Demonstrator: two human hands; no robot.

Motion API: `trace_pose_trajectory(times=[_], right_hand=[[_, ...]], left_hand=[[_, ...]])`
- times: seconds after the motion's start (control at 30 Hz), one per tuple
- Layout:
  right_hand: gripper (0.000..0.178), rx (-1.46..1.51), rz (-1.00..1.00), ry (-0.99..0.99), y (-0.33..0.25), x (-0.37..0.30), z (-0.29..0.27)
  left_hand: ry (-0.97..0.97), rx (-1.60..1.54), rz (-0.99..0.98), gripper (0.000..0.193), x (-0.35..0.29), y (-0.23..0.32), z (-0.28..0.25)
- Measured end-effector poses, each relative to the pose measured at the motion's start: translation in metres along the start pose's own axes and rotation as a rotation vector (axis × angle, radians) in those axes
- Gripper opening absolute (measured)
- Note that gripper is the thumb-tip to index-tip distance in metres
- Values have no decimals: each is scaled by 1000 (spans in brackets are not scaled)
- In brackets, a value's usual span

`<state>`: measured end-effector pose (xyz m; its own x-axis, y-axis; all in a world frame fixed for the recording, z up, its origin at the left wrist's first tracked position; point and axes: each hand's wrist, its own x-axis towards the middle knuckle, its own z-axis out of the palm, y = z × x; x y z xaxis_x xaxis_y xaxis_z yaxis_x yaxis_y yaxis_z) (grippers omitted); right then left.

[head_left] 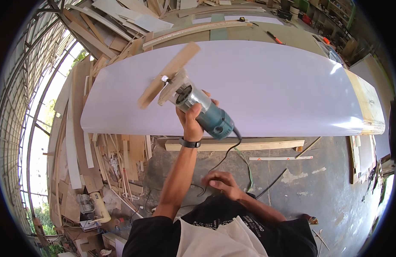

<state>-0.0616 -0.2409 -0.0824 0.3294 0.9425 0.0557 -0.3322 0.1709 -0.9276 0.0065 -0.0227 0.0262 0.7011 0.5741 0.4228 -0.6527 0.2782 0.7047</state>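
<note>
Teal-and-metal router [213, 118], clamped in the left hand [192, 122] over the white panel [283, 85], could be jerked down and scratch that surface should its trailing cord [240, 138] snag, while the right hand [221, 182], apart, is curled near the cord, its grip undeterminable.

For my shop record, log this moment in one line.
left hand: holds router | right hand: beside cord | wood strip: at router's base end | white panel: behind router in view

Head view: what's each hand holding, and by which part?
Left hand holds the router by its body, thumb near where silver meets teal. Right hand: can't tell whether it grips the cord passing near it.
</note>
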Motion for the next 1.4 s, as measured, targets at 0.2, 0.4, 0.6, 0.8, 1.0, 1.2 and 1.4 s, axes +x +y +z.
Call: trace_pose_trajectory(times=[0.2, 0.4, 0.6, 0.8, 1.0, 1.2, 1.4], right_hand=[[96, 282, -296, 366, 15, 51, -10], [122, 373, -635, 445, -6, 21, 9], [113, 258, -870, 760, -43, -10, 40], [72, 411, -1164, 1007, -53, -95, 70], [47, 171, -1436, 1213, -54, -180, 120], [43, -17, -1593, 1272, -60, -236, 166], [47, -89, -1643, 1303, -66, -266, 198]], left_hand=[[210, -202, -259, 59, -64, -6, 43], [24, -162, -546, 55, -135, 20, 52], [-153, -109, -725, 49, -176, 31, 67], [-1035, 285, -580, 36, -189, 123, 57], [-1054, -1288, -398, 13, -218, 219, 38], [-1553, -1431, -219, 19, -203, 210, 62], [-1438, -1485, -300, 16, -187, 204, 70]])
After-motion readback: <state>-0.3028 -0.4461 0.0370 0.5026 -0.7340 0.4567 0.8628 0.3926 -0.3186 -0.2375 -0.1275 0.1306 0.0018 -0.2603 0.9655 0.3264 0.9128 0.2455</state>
